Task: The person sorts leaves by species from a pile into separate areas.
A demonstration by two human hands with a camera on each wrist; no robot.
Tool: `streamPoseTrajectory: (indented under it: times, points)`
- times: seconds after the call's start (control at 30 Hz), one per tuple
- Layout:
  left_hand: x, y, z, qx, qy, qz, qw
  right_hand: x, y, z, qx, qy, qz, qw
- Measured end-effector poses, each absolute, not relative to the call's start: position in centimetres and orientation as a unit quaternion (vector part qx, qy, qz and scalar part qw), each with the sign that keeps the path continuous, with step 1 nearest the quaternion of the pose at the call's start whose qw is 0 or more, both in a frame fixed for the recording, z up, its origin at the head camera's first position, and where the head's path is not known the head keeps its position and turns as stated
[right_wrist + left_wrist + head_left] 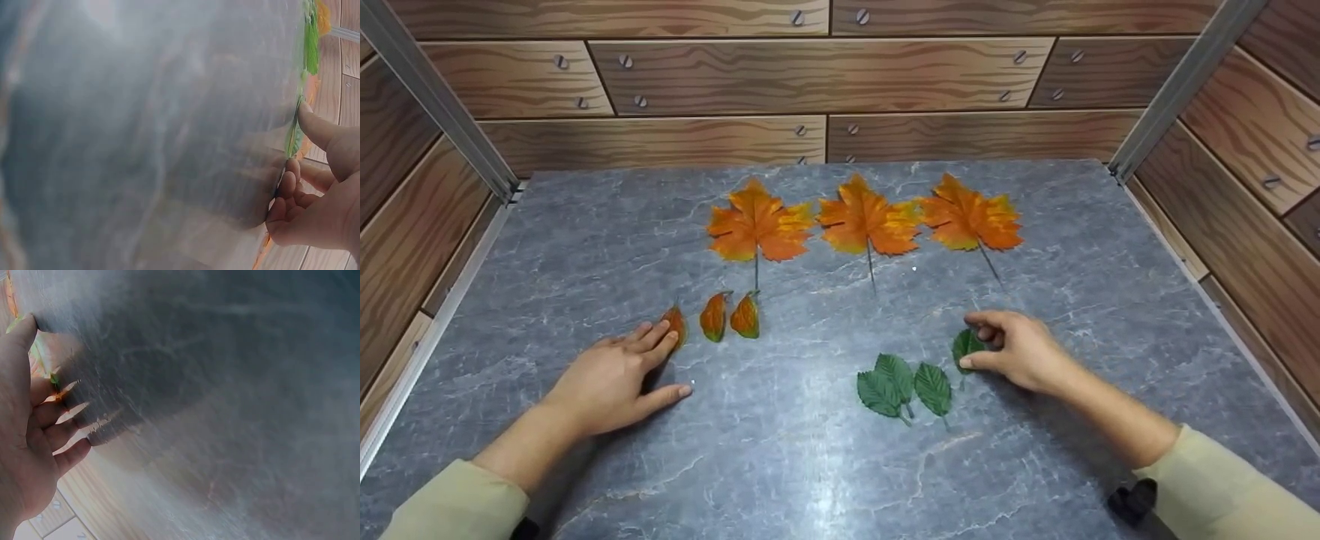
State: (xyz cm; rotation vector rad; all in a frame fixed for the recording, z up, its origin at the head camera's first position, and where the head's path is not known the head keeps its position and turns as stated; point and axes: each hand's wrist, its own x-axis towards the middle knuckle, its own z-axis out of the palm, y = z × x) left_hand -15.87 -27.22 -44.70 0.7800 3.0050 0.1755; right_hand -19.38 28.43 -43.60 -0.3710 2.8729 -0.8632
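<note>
My left hand (611, 382) lies with fingers extended over a small orange-green leaf (676, 328), fingertips on it and the thumb spread out to the side. Two similar curled leaves, one (713, 317) and another (745, 316), lie just to its right. My right hand (1027, 351) holds a green leaf (966, 346) on the table, thumb at its lower end and curled index finger by its upper end. Nearby rest a single green leaf (933, 390) and two overlapping ones (879, 391). In the right wrist view the held leaf (295, 138) shows between thumb and fingers.
Three large orange maple leaves, left (757, 225), middle (866, 217) and right (971, 215), form a row toward the back, stems pointing nearer. The grey marbled table (780, 465) is bounded by wood-patterned panels (810, 75) and metal posts (442, 97).
</note>
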Motion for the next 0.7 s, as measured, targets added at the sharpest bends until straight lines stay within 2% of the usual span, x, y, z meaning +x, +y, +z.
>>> streamPoseTrajectory:
  times: [0.7]
  points:
    - [-15.84,-27.22,-44.8,0.244,0.968,0.058,0.021,-19.44,27.8,-43.02,-0.097,0.953,-0.278,0.069]
